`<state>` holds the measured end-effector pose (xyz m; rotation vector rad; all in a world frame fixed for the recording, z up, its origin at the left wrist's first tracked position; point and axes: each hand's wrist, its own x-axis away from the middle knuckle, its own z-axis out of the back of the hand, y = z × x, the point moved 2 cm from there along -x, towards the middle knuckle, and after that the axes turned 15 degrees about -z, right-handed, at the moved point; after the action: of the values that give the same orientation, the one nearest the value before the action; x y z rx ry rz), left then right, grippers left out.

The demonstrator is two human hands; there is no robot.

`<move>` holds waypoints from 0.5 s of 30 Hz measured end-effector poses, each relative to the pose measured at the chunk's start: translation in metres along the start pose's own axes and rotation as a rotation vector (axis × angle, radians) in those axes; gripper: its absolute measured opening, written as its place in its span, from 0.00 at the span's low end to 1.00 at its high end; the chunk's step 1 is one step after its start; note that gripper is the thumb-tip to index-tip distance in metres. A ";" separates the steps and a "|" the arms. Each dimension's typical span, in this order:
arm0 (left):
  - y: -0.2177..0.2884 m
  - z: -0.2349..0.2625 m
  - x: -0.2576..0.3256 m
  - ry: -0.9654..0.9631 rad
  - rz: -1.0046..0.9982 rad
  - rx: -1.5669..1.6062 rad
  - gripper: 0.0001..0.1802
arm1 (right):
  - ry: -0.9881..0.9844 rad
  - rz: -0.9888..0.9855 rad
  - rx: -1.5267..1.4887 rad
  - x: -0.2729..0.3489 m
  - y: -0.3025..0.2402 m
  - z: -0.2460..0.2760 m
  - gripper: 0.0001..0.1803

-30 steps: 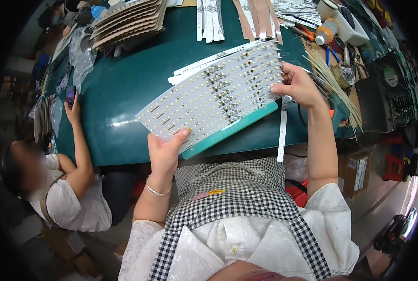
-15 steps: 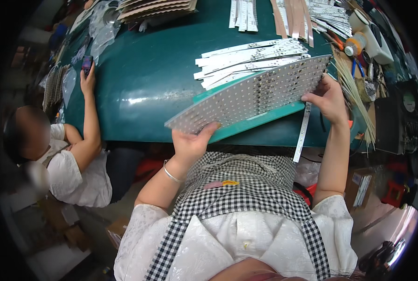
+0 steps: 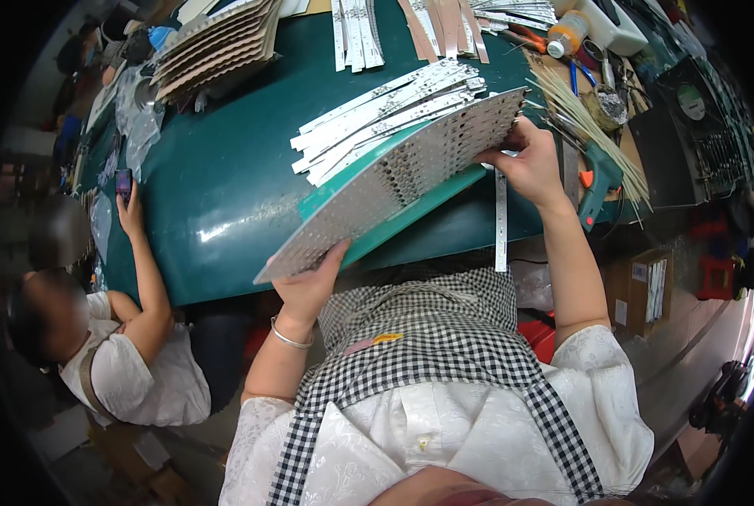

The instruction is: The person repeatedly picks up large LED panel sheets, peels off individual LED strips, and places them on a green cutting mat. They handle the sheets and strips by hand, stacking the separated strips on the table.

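Between my two hands, a light grey panel (image 3: 368,190) with rows of holes and small dark spots is held up and tilted over the table's near edge. My left hand (image 3: 309,282) is closed on its lower left end, thumb on the near face. At the far right end, my right hand (image 3: 524,164) grips the panel with the thumb in front; its other fingers are partly hidden. Beneath the panel lies a green board (image 3: 423,211). White strips with small dark parts (image 3: 368,118) are piled just behind it. One narrow strip (image 3: 501,223) hangs over the edge below my right hand.
A green glue gun (image 3: 600,181), thin sticks (image 3: 592,135) and an orange bottle (image 3: 569,32) lie on the right. Stacked cardboard (image 3: 216,51) stands at the back left. On the left, another person's hand (image 3: 129,211) holds a phone (image 3: 124,181).
The view has turned, so the table's things sit farther left. The panel slants more steeply, its left end nearer me. Both my hands keep hold of it.
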<state>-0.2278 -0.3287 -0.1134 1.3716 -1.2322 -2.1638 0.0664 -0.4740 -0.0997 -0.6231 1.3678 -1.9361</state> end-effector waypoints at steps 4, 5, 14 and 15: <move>0.014 -0.001 -0.008 -0.224 -0.264 -0.312 0.11 | 0.032 0.054 -0.004 -0.001 0.004 0.000 0.15; 0.019 -0.003 -0.012 -0.291 -0.296 -0.360 0.10 | 0.038 0.119 0.026 -0.002 0.007 0.000 0.13; 0.003 0.004 -0.005 -0.163 -0.279 -0.163 0.09 | 0.038 -0.121 -0.015 -0.005 0.016 0.004 0.10; 0.002 0.006 -0.004 -0.101 -0.165 -0.202 0.10 | -0.013 -0.251 0.022 -0.005 0.023 0.008 0.10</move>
<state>-0.2312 -0.3242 -0.1085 1.3355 -0.9301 -2.4216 0.0817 -0.4802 -0.1188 -0.8288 1.3096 -2.1351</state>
